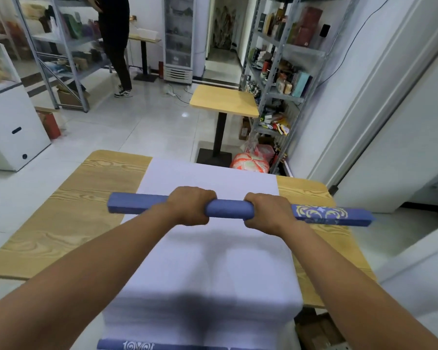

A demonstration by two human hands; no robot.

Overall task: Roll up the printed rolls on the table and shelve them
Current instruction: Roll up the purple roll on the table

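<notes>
1. The left hand and the right hand are both bare.
2. Just behind the fingers the knuckles are rounded, and the backs of the hands are broad and smooth.
3. Farther back from the fingers, the left forearm and right forearm are uncovered along all their visible length.
4. Whatever is worn higher up is out of sight.

You are having free floor on the far left of the wooden table; on the far right, a small table and a metal shelf are narrowing your way.
</notes>
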